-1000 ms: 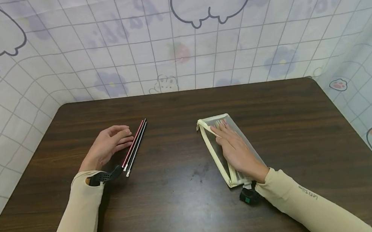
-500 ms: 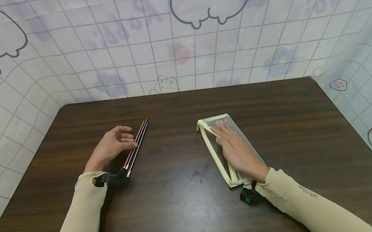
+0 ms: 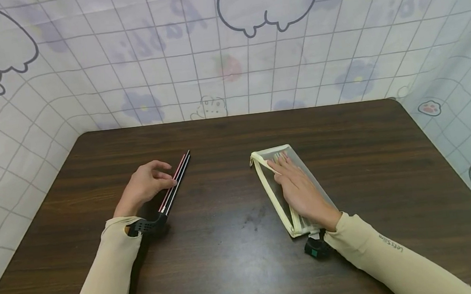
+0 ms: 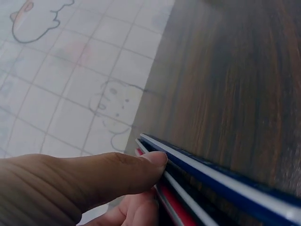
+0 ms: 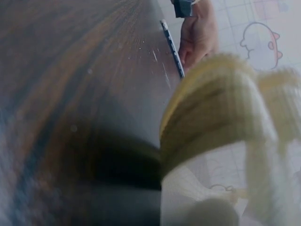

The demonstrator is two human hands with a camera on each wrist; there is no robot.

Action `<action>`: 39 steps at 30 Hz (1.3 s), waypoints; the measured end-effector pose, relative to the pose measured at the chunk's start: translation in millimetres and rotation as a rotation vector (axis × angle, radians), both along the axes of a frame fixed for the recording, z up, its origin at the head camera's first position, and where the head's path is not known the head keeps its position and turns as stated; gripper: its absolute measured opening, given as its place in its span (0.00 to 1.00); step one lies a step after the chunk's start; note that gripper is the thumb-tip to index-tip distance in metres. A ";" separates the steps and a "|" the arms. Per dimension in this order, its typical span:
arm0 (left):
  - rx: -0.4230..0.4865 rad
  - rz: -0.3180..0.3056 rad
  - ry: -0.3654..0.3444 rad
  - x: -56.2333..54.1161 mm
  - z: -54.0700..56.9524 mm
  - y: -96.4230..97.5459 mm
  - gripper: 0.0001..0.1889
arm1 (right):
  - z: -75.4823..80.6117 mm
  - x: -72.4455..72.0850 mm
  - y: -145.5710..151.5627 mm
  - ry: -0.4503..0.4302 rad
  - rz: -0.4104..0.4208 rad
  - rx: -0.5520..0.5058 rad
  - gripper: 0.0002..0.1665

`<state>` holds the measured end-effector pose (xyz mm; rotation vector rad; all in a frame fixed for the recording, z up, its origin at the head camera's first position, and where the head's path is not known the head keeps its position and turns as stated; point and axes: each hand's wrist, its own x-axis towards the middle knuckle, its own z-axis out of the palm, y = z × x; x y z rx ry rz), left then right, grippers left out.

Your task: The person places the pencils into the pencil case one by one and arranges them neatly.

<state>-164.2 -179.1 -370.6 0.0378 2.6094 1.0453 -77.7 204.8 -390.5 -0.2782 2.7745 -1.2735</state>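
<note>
A small bundle of pencils (image 3: 183, 166), red and dark with pale stripes, slants over the table left of centre. My left hand (image 3: 146, 185) pinches the bundle, thumb on one side and fingers on the other. Seen from the left wrist, the thumb (image 4: 127, 172) lies across the red pencil (image 4: 171, 202), beside a blue-and-white one (image 4: 225, 181). My right hand (image 3: 300, 193) rests flat, fingers straight, on a see-through mesh pencil case (image 3: 312, 184) with cream zipper edging. Pale sticks show inside it near the fingertips. Close up, the edging (image 5: 211, 108) bulges upward in the right wrist view.
Both hands work over a dark wood-grain table (image 3: 239, 261). Behind it and at both sides hangs a white grid-patterned cloth (image 3: 192, 65) with cartoon prints. A black wrist camera (image 3: 317, 246) sits by the near end of the case.
My left hand has moved slightly right and brought its thumb over onto the pencils, which have shifted a little right with it. The right hand and pencil case have stayed in place.
</note>
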 end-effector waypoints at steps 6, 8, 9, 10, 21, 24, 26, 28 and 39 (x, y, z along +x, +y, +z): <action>-0.068 0.001 0.012 0.3 0.4 5.3 0.25 | -1.2 -0.3 0.8 -0.001 -0.004 -0.011 0.31; -0.082 0.005 0.013 0.3 0.4 6.6 0.24 | -1.4 -0.4 0.7 -0.001 -0.004 -0.012 0.31; -0.090 0.009 0.013 0.2 0.3 7.2 0.23 | -1.5 -0.5 0.6 -0.001 -0.004 -0.012 0.31; -0.095 0.006 0.017 0.3 0.3 7.7 0.23 | -1.5 -0.7 0.6 0.000 -0.005 -0.011 0.31; -0.068 -0.016 0.075 1.7 3.3 1.2 0.16 | -2.2 -0.9 1.0 -0.008 -0.007 -0.017 0.31; -0.020 -0.003 0.059 0.3 4.7 -2.3 0.17 | -2.0 -1.0 1.0 -0.009 -0.007 -0.018 0.31; 0.016 0.003 0.045 -0.8 5.0 -3.9 0.18 | -1.9 -0.8 1.0 -0.007 -0.006 -0.017 0.31; 0.052 0.004 0.035 -1.4 5.7 -4.8 0.18 | -1.7 -0.4 1.2 -0.005 -0.005 -0.017 0.31; 0.233 -0.002 -0.002 3.2 14.5 -1.9 0.18 | -1.4 -0.6 1.4 0.009 0.009 -0.007 0.31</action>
